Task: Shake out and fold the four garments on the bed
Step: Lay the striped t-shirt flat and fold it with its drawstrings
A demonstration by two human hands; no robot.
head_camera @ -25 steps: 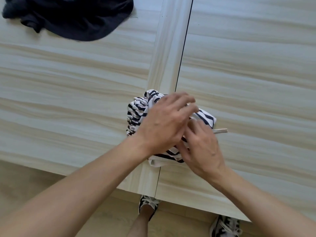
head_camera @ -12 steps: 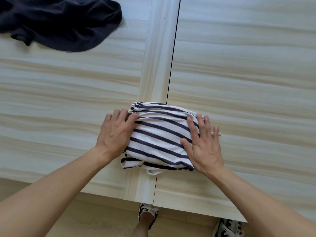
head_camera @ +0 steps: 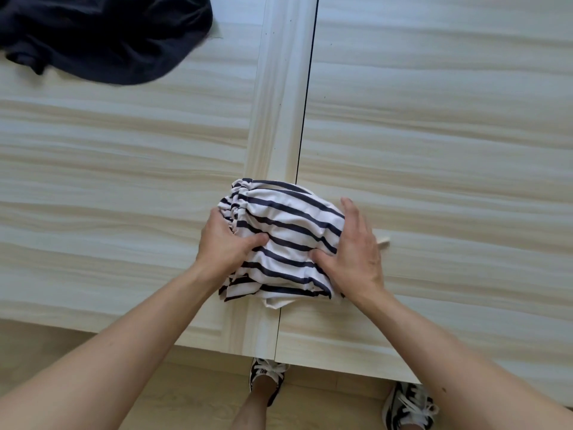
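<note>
Hands frame the striped garment (head_camera: pixel 288 231) in my head feed. It lies as a compact white-and-navy bundle on the pale wood-grain bed surface (head_camera: pixel 434 135), straddling the dark seam (head_camera: pixel 305 119) between the two panels and close to the near edge. From my remote seat I see the left hand (head_camera: pixel 221 246) gripping the bundle's left side: its thumb lies over the top of the fabric and the fingers curl down at the gathered edge, their tips hidden by the cloth. The right hand (head_camera: pixel 356 252) is spread nearly flat along the bundle's right side, fingers straight and pointing away from the body, thumb pressed onto the stripes near the middle. It is slightly blurred, and I cannot tell whether any fingertip reaches under the fabric. The two thumbs point toward each other across the top layer and are apart. A short white strip (head_camera: pixel 384 242) pokes out past the right hand's outer edge onto the wood. The lower layers of the bundle splay out a little toward the near edge. Well apart from all this, at the far left corner of the view, a dark garment (head_camera: pixel 102 35) lies crumpled on the same surface. Below the bed's edge, two black-and-white laced shoes (head_camera: pixel 267 380) stand on a light wooden floor (head_camera: pixel 325 395).
</note>
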